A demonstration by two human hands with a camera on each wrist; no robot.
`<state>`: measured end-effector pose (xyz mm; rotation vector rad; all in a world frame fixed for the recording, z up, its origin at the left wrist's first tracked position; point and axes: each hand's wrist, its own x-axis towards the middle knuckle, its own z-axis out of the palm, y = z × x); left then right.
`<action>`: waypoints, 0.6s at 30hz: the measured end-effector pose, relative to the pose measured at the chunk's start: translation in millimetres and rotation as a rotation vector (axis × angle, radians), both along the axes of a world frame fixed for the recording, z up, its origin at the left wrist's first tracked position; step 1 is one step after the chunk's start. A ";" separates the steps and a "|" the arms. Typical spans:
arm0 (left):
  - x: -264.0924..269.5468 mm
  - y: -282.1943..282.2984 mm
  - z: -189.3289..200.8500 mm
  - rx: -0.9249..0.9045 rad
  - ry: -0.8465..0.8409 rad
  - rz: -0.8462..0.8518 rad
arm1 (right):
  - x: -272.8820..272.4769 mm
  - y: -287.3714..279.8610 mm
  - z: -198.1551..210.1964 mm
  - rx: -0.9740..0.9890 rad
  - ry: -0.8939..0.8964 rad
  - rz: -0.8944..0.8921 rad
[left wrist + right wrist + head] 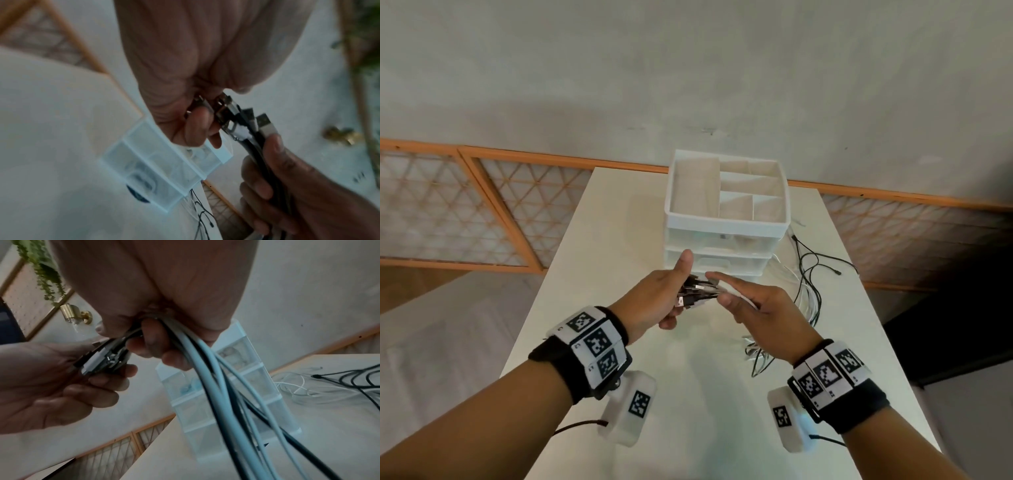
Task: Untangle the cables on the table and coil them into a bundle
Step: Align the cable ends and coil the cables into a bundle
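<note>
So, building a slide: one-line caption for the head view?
Both hands, left hand and right hand, gather cable plugs before a drawer organizer.

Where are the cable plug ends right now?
In the head view the plug ends sit mid-table, gathered between the left hand and right hand, just in front of the white drawer organizer.

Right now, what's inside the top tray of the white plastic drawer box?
The white plastic drawer box has bare divided compartments in its top tray; its near wall hides their front corners.
</note>
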<state>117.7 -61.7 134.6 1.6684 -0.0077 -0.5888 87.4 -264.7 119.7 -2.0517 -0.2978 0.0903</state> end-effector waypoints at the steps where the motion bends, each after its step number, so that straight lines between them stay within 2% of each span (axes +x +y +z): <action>1: 2.5 -1.3 1.9 0.071 -0.044 -0.035 | 0.4 -1.1 0.2 -0.003 -0.006 0.000; 3: 5.6 -3.6 4.9 0.136 -0.063 -0.083 | 1.3 -2.5 1.9 -0.017 -0.005 0.015; 7: 6.5 -14.4 7.0 0.085 -0.032 -0.124 | 2.7 4.0 1.7 -0.041 0.001 0.118; 9: 7.6 -18.2 6.0 0.036 -0.002 -0.074 | 4.4 5.1 1.7 -0.027 -0.011 0.118; 11: 8.3 -18.3 5.4 -0.060 0.099 0.016 | 5.8 3.6 2.7 -0.042 -0.038 0.119; 15: 7.3 -16.2 6.0 -0.286 0.329 0.065 | 7.4 3.3 4.5 -0.228 -0.045 0.149; 18: 7.9 -19.9 10.8 -0.236 0.295 -0.023 | 9.1 6.2 9.5 -0.421 -0.013 0.198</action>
